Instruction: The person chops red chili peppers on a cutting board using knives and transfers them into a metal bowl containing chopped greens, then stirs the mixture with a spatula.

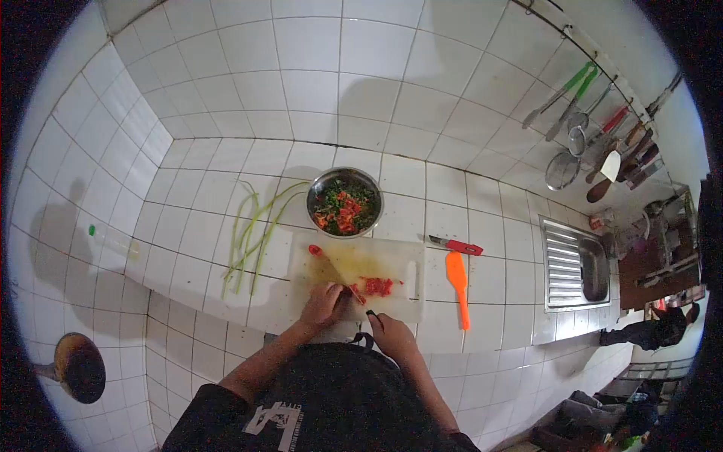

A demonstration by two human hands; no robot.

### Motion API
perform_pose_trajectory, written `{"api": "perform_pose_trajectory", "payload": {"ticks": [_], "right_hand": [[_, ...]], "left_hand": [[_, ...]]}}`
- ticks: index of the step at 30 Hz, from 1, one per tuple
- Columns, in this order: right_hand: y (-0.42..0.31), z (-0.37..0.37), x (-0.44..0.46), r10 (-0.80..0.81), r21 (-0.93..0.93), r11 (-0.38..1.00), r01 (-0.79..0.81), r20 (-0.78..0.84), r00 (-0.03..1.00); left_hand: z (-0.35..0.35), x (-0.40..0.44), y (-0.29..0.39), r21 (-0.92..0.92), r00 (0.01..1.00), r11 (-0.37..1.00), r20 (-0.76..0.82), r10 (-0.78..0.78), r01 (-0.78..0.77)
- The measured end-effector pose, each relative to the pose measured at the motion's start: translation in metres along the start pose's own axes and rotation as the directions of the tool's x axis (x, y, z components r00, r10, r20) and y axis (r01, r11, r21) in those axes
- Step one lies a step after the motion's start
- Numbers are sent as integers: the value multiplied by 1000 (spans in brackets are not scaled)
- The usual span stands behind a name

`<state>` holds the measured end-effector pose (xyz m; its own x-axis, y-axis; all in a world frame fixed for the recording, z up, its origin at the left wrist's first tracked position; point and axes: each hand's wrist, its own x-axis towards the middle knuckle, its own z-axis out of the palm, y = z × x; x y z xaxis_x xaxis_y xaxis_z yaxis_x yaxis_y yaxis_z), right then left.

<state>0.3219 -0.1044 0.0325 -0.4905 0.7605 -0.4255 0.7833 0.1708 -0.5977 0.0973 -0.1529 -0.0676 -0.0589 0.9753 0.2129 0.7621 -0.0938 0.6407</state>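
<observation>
head view: your right grip (pixel 390 335) holds the knife (pixel 341 277); your left grip (pixel 325 303), hold unclear, curls beside chopped red pieces (pixel 377 286).

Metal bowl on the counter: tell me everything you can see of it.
The metal bowl is round, silvery and shiny, with a thin rim and no visible handle or lid. It stands upright on the white tiled counter, at the far edge of the cutting board, holding chopped greens with orange-red pieces on top. Long green stalks reach its left rim; whether they touch is unclear. No hand touches it.
</observation>
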Motion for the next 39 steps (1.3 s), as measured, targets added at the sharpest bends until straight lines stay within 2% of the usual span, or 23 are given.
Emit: {"api": "perform_pose_trajectory", "payload": {"ticks": [3,4,5,8,9,11,12,16,17,19,21,23,25,29,31,35,37,39], "right_hand": [[-6,1,-2,10,1,1000,-10,21,1000],[-6,3,-3,-67,4,998,67,-7,998],[-3,6,-6,-135,6,991,136,-34,990],[39,44,2,-138,-44,990,136,-46,989],[37,39,-4,-118,-37,993,116,-50,992],[12,16,-15,65,67,996,-65,11,998],[10,15,-17,70,84,994,-70,1,998],[5,11,-24,182,29,983,-182,-4,983],[4,9,-26,214,7,977,-214,5,977],[6,11,-26,205,71,977,-203,-18,979],[7,15,-20,172,60,984,-170,-15,985],[7,20,-17,204,97,975,-201,-21,979],[3,19,-14,171,26,985,-170,-72,983],[1,11,-13,169,20,986,-168,-25,985],[1,13,-11,191,33,981,-189,-45,981],[3,10,-8,233,57,972,-227,-112,966],[3,7,-7,243,82,968,-235,-108,964],[3,7,-8,240,98,968,-230,-111,964]], "left_hand": [[1,0,0,98,994,993,-75,80,-72],[0,1,2,83,1000,996,-18,20,-19],[-2,2,3,88,1000,996,-5,24,-24],[-1,2,8,56,1000,998,-14,-11,12],[0,3,6,62,1000,998,-12,-23,24],[4,2,3,72,1000,997,5,-26,26],[5,1,4,72,999,997,-36,-26,28],[3,5,5,75,993,997,-117,19,-10],[3,4,3,73,996,997,-89,25,-19],[8,8,-4,119,997,993,-65,29,-22],[8,8,-5,108,999,994,-33,17,-14],[7,13,-8,107,1000,994,-1,11,-11],[7,13,-12,94,999,995,8,-32,31],[4,22,-8,153,998,988,59,18,-27],[7,17,-7,233,988,968,-99,117,-91],[-1,22,1,132,999,991,41,20,-26],[0,21,-3,87,996,992,4,91,-91],[2,18,-3,117,992,987,-44,120,-114]]}}
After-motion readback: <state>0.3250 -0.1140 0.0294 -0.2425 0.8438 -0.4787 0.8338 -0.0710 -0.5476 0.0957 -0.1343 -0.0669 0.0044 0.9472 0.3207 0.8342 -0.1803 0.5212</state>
